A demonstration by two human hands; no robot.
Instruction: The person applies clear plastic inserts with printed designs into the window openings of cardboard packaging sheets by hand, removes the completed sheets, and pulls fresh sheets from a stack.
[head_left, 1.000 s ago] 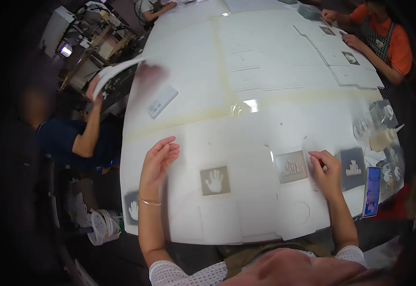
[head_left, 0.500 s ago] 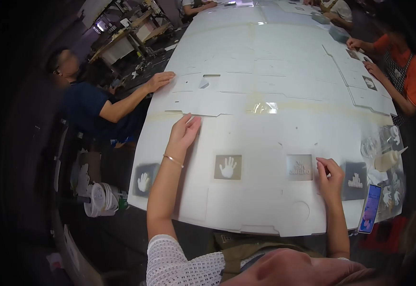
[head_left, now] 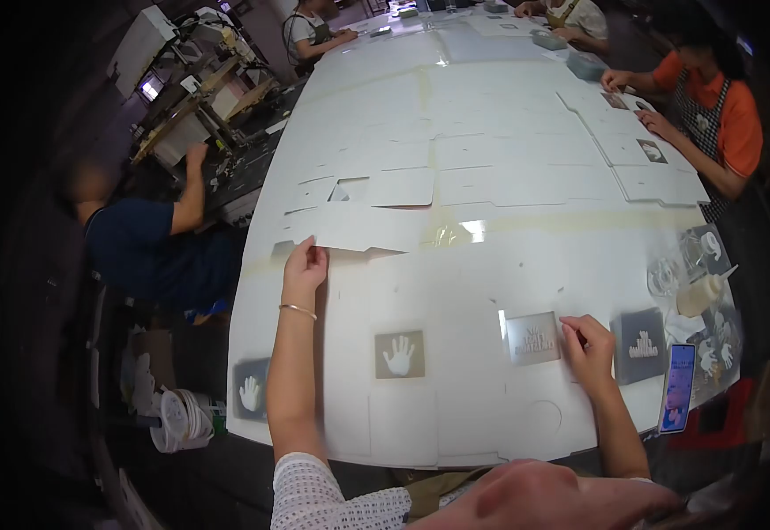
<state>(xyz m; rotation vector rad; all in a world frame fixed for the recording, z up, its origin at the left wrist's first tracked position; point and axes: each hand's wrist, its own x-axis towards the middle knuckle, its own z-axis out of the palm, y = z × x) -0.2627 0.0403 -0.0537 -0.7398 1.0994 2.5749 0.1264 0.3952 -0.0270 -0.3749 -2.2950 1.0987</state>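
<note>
My left hand [head_left: 307,263] pinches the near edge of a white cut sheet [head_left: 358,231] and lifts that edge slightly off the table. My right hand [head_left: 589,346] rests with curled fingers at the right side of a window with raised lettering [head_left: 533,339]; whether anything is between its fingertips is too small to tell. Between my arms, a square window with a white hand shape [head_left: 399,354] shows in the large white sheet before me. A grey block with lettering [head_left: 639,346] sits right of my right hand, and a grey block with a hand shape [head_left: 251,389] lies left of my left forearm.
At the right edge are a phone [head_left: 677,389], a squeeze bottle [head_left: 701,295] and clear cups [head_left: 664,276]. A person in dark blue [head_left: 142,247] is at the left, a person in orange [head_left: 722,124] at the right. Others sit at the far end. White buckets [head_left: 182,422] stand on the floor.
A white cut sheet has come onto the left of the table, and my left hand has taken its near edge. The person in dark blue has let go of it and drawn back.
</note>
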